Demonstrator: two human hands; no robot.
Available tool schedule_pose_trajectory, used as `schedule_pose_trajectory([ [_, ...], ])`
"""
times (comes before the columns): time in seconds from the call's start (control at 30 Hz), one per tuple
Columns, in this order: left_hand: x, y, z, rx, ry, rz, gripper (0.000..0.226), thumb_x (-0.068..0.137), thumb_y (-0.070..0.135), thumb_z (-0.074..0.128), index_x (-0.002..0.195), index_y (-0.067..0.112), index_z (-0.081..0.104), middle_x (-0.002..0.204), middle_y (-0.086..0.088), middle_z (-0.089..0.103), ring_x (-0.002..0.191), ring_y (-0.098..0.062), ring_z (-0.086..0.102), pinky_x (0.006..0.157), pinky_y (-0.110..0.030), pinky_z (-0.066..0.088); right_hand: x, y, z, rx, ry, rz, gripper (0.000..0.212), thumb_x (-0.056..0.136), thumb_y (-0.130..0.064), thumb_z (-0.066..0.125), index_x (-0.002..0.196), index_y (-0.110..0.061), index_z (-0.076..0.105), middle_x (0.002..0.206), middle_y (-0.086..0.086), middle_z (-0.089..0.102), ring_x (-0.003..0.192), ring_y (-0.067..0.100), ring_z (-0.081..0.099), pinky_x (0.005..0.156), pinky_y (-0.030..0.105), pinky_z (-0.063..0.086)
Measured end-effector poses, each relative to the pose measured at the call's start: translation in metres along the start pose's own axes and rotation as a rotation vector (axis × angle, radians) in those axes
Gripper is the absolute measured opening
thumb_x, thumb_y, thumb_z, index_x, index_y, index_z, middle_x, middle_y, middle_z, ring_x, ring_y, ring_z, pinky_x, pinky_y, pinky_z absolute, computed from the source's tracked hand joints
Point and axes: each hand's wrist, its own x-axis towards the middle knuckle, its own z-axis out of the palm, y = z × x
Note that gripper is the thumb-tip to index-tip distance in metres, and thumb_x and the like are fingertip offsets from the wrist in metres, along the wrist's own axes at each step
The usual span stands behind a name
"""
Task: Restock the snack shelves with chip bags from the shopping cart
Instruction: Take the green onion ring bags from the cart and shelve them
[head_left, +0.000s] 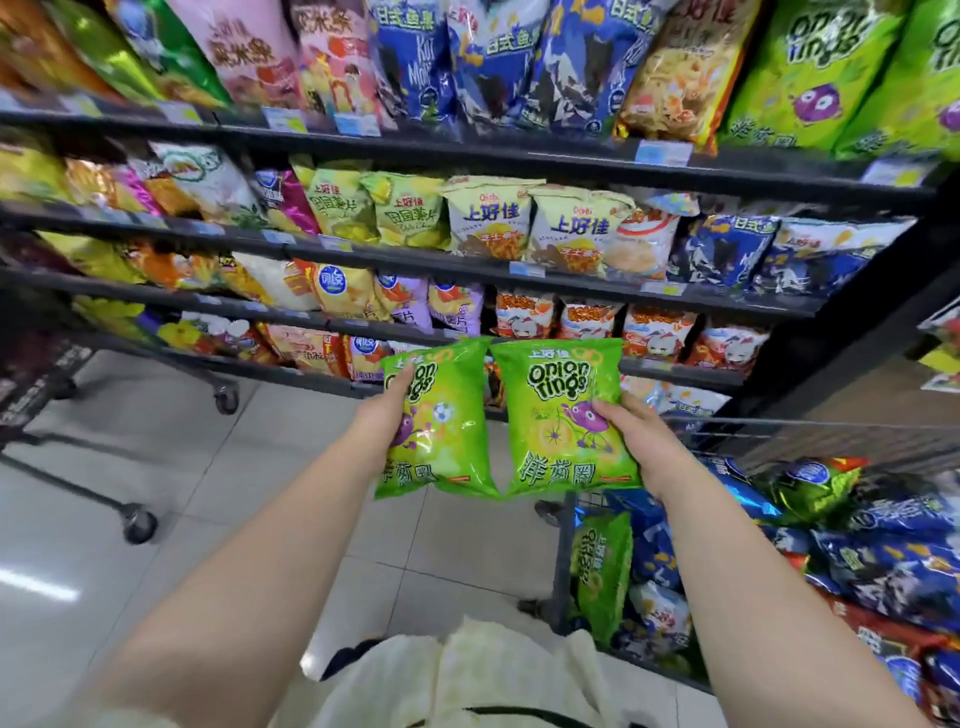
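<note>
L hand (387, 410) grips one upright glossy green onion-ring chip bag (441, 431), R hand (644, 441) its twin (556, 415); matching top-shelf stock (815, 67) lies up-right, nearer R hand.

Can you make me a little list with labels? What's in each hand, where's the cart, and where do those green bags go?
left hand: holds a green onion rings bag
right hand: holds a second green bag
how the bags sit: upright, side by side
shopping cart: on the right, holding blue and green bags
matching green bags: top shelf, far right
likely spot: probably up there
</note>
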Motion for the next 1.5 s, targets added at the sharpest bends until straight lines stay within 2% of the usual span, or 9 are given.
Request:
schedule_pose_trajectory([
  [0.1,-0.010,-0.001,-0.036,-0.099,-0.202,-0.042,0.044,0.081,0.043,0.067,0.109,0.009,0.067,0.100,-0.015,0.073,0.088,-0.031,0.069,0.094,-0.048,0.053,0.009,-0.006,0.023,-0.007,-0.027,0.027,0.066,0.080,-0.036,0.076,0.136,-0.016,0.048,0.105,0.011,0.074,0.083,0.030,0.073,0.062,0.041,0.059],
  [0.17,-0.014,-0.002,-0.064,-0.177,-0.317,-0.067,0.033,0.073,0.026,0.064,0.102,0.011,0.066,0.093,-0.012,0.073,0.076,-0.027,0.070,0.078,-0.042,0.058,0.015,-0.014,0.044,-0.025,-0.065,0.041,0.054,0.080,-0.034,0.075,0.126,-0.015,0.053,0.091,0.008,0.076,0.072,0.027,0.074,0.054,0.036,0.057],
  [0.33,-0.009,-0.008,-0.118,-0.265,-0.355,-0.055,0.026,0.067,0.023,0.062,0.092,0.016,0.066,0.086,-0.006,0.074,0.074,-0.023,0.070,0.079,-0.037,0.052,0.024,-0.038,0.098,-0.075,-0.206,0.001,0.030,0.081,-0.032,0.072,0.105,-0.019,0.059,0.080,0.005,0.076,0.066,0.022,0.073,0.049,0.031,0.056],
  [0.6,0.022,0.042,-0.189,-0.391,-0.241,0.125,0.071,0.068,0.036,0.076,0.131,0.017,0.052,0.105,-0.012,0.074,0.084,-0.027,0.073,0.065,-0.044,0.059,0.039,-0.106,0.178,-0.114,-0.136,-0.227,0.044,0.085,-0.029,0.073,0.123,-0.018,0.051,0.100,0.008,0.071,0.073,0.023,0.073,0.056,0.033,0.056],
  [0.77,0.052,0.129,-0.240,-0.349,-0.241,0.330,0.079,0.069,0.025,0.082,0.137,0.022,0.043,0.103,-0.010,0.074,0.083,-0.030,0.073,0.063,-0.046,0.058,0.045,-0.174,0.246,-0.071,-0.053,-0.447,0.039,0.086,-0.019,0.072,0.118,-0.017,0.050,0.092,-0.002,0.069,0.061,0.004,0.070,0.048,0.020,0.053],
  [0.93,0.071,0.241,-0.293,-0.311,-0.268,0.501,0.098,0.055,0.019,0.087,0.140,0.027,0.039,0.099,-0.008,0.075,0.077,-0.028,0.074,0.060,-0.044,0.057,0.048,-0.254,0.313,0.034,-0.014,-0.583,0.053,0.083,-0.019,0.074,0.128,-0.018,0.045,0.091,-0.003,0.073,0.070,0.016,0.073,0.056,0.030,0.057],
  [1.13,0.075,0.365,-0.350,-0.344,-0.317,0.718,0.103,0.031,0.032,0.097,0.121,0.016,0.048,0.100,-0.012,0.074,0.077,-0.027,0.073,0.067,-0.047,0.058,0.047,-0.346,0.376,0.203,0.029,-0.733,0.073,0.082,-0.025,0.074,0.143,-0.012,0.037,0.118,0.007,0.065,0.093,0.021,0.071,0.074,0.041,0.059],
  [1.33,0.056,0.483,-0.381,-0.367,-0.400,0.883,0.076,0.053,0.022,0.085,0.120,0.008,0.053,0.090,-0.013,0.075,0.069,-0.026,0.073,0.058,-0.042,0.059,0.031,-0.440,0.412,0.295,0.092,-0.915,0.053,0.085,-0.024,0.072,0.129,-0.010,0.046,0.110,0.007,0.069,0.084,0.020,0.072,0.071,0.039,0.060],
  [1.5,0.033,0.573,-0.383,-0.389,-0.437,1.028,0.079,0.060,0.024,0.078,0.132,0.008,0.051,0.112,-0.020,0.069,0.082,-0.032,0.069,0.077,-0.057,0.057,0.008,-0.523,0.419,0.303,0.127,-1.098,0.027,0.086,-0.021,0.070,0.110,-0.016,0.059,0.098,0.004,0.072,0.080,0.022,0.069,0.070,0.040,0.059],
])
